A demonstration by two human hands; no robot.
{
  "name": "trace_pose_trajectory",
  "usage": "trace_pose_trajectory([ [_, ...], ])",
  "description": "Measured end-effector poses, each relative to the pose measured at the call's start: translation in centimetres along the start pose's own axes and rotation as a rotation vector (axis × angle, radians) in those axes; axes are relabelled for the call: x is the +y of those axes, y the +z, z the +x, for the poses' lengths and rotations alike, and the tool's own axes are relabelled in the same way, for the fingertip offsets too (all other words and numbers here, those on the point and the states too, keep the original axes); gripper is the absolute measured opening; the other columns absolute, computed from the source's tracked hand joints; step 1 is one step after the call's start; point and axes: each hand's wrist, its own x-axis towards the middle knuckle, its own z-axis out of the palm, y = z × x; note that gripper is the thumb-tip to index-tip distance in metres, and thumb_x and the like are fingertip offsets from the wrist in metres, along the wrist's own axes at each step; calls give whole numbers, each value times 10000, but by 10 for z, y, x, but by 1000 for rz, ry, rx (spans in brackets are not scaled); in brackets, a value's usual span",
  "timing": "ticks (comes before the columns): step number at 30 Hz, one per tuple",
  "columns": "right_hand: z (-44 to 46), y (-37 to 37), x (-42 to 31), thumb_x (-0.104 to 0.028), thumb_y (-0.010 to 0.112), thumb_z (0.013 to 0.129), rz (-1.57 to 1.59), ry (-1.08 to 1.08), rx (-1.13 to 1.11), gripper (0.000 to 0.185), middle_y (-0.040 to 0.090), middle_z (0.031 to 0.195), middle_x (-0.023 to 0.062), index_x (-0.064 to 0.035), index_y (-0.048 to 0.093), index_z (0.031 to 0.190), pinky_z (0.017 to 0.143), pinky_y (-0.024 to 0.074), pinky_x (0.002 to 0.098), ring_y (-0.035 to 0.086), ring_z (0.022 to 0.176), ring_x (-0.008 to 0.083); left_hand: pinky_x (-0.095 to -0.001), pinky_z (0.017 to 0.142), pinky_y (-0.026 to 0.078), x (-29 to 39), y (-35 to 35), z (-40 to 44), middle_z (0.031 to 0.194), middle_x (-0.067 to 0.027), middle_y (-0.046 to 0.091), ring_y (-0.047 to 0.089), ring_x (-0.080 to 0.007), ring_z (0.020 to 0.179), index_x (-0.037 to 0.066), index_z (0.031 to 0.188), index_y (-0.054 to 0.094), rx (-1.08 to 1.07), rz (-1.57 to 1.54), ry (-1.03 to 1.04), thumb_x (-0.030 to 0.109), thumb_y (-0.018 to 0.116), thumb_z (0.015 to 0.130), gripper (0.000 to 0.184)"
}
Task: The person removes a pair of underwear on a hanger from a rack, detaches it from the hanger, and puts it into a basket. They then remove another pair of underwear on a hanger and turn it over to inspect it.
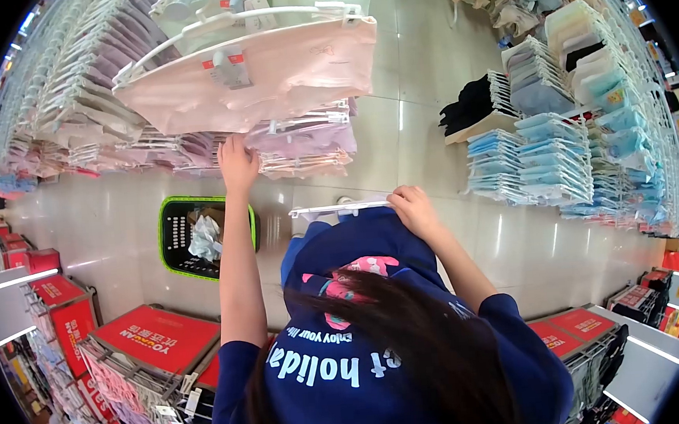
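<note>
My left hand (238, 162) reaches up to the lower edge of a pale pink garment (282, 70) that hangs on a white hanger with a red-and-white tag. Its fingertips are partly hidden at the fabric, so a grip there cannot be made out. Just behind and below it hang lilac and pink garments (311, 141) on hangers. My right hand (414, 207) is closed on the right end of a white hanger (339, 208), held level in front of the dark blue shirt.
A black basket (166, 236) with a green rim stands on the floor, a light bundle (206, 237) inside. Racks of light blue garments (552, 154) and black ones (470, 104) are at the right. Red-topped display stands (155, 335) flank me below.
</note>
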Motion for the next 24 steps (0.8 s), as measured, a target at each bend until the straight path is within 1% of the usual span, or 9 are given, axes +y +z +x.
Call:
trace_pose_trajectory([
  [3,-10,2,-3,-116,577,725,16,64,25,92,517,791,65,-83,534,800,689,422,337,524,740,254,-406,808,371,-5,6,5,885,-127,504,491,-302,854,51,1001,485,-45,-61,63,145,577,672,354],
  [4,-13,3,-4,-115,577,726,9,81,45,91,519,792,66,-82,534,799,683,424,339,524,737,256,-413,755,392,-7,10,6,902,-130,521,499,-314,859,50,995,498,-137,-106,22,145,581,688,331],
  [8,-21,1,-10,-113,578,727,-23,143,108,91,524,795,70,-78,539,800,669,430,345,525,737,260,-391,715,420,8,15,8,914,-129,543,514,-329,844,59,982,518,-80,-206,127,149,587,720,286],
  [11,-26,-1,-14,-100,577,722,-48,194,154,97,528,798,72,-77,547,812,662,432,348,529,740,260,-375,665,436,10,22,7,805,-109,569,540,-310,770,78,964,546,-108,-292,-57,166,601,708,277],
  [14,-35,-1,-10,-80,571,716,-85,234,183,107,532,798,71,-77,557,822,655,433,352,531,735,259,-370,615,440,13,4,7,706,-83,576,552,-292,699,90,899,586,-260,-70,-26,181,615,695,225],
  [17,-38,-9,-3,-61,563,709,-114,271,172,117,534,795,69,-76,560,826,636,431,353,530,720,260,-371,604,435,-3,-3,9,669,-77,573,552,-281,669,102,832,612,-183,-111,127,203,617,692,173],
  [18,-38,-13,0,-63,563,709,-126,271,165,118,534,796,69,-76,560,827,632,430,352,529,717,260,-376,601,435,-9,-3,10,680,-89,578,552,-284,662,96,834,618,-213,-62,107,228,614,692,194],
  [21,-34,-21,2,-69,561,712,-157,252,173,117,531,787,69,-78,556,828,638,422,345,522,706,260,-372,552,428,-18,3,14,632,-100,556,547,-275,599,99,807,598,-104,40,199,253,618,716,180],
  [24,-26,-29,4,-81,551,718,-198,227,195,93,526,764,67,-76,552,811,660,414,337,518,704,253,-386,561,432,-20,7,16,629,-109,559,553,-281,613,94,874,591,-179,53,198,267,619,715,236],
])
